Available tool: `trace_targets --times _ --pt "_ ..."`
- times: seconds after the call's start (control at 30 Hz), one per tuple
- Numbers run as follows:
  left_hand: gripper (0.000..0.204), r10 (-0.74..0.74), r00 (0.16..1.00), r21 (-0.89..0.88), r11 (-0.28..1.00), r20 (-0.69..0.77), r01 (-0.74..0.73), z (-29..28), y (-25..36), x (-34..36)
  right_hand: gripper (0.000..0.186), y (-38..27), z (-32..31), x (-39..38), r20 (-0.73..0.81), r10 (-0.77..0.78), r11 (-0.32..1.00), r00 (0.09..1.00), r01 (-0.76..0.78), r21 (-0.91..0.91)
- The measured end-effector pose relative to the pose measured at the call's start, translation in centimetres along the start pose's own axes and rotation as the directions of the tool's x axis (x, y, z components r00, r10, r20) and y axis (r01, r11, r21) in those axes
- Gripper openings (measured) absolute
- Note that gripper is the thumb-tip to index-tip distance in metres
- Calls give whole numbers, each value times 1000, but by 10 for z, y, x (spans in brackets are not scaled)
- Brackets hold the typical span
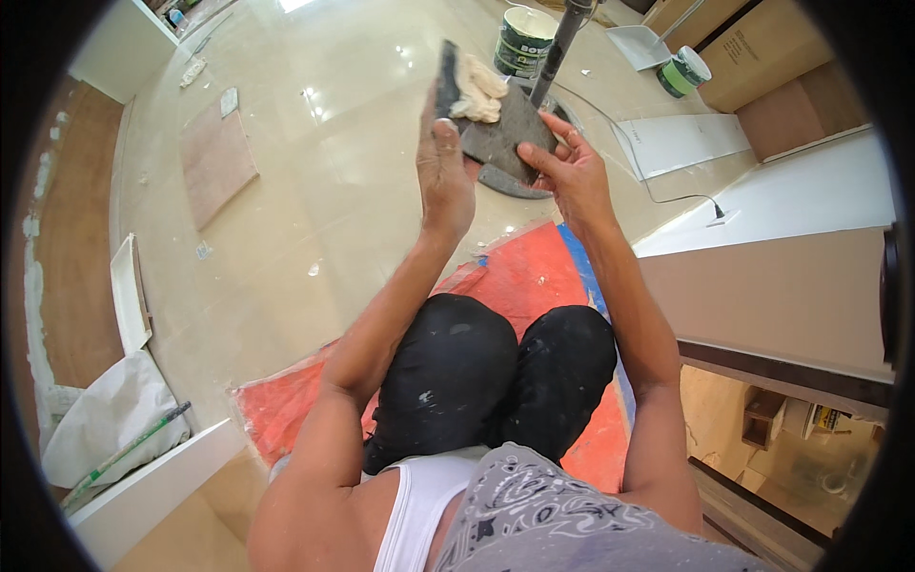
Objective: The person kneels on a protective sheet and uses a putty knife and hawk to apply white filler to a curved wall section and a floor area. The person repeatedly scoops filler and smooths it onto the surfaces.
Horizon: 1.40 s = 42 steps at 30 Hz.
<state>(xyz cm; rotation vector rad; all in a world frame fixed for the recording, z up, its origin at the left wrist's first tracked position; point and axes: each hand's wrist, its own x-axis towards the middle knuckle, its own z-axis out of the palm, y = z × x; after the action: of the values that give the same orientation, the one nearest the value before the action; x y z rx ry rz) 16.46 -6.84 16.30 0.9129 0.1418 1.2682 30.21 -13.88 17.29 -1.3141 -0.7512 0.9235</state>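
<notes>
My left hand [446,181] is closed on a flat, dark plate [446,81] from its left side, with the thumb up along its edge. A thick lump of cream-coloured putty [479,91] sticks to its face. Against it, a grey, flat plate [510,133] with smears on it is pinched at its right edge by my right hand [574,176], between thumb and fingers. Whether the two plates are separate or one bent piece, I cannot tell. Both hands are raised in front of my knees, above the floor.
A round dark base [515,184] with a pole [562,48] stands behind my hands. Nearby are a putty bucket [524,43], a smaller green-and-white tub [684,71], a dustpan [639,46] and a cord [658,198]. Red sheeting [524,262] lies under me; a thin board [217,157] is left.
</notes>
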Motion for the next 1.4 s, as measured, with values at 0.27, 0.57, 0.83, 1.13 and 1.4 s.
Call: trace_targets --times 0.27,0.57,0.83,1.13,1.4 --pt "55 -132 977 590 808 170 6 1 16 -9 62 -54 -2 21 18 -163 974 986 158 164" --pt "22 -537 789 -421 816 -296 397 -13 3 1 35 -42 0 -28 298 -763 372 573 767 -523" --pt "23 -430 886 -238 891 -171 387 -25 13 8 50 -24 -36 -3 476 -673 105 567 709 -697" --pt "31 -493 867 30 868 -73 496 -28 21 1 44 -77 -51 -18 810 -347 -206 472 805 -557" --pt "34 -534 845 119 840 8 530 -24 31 -1 44 -81 -56 -25 838 -285 -301 465 787 -538"
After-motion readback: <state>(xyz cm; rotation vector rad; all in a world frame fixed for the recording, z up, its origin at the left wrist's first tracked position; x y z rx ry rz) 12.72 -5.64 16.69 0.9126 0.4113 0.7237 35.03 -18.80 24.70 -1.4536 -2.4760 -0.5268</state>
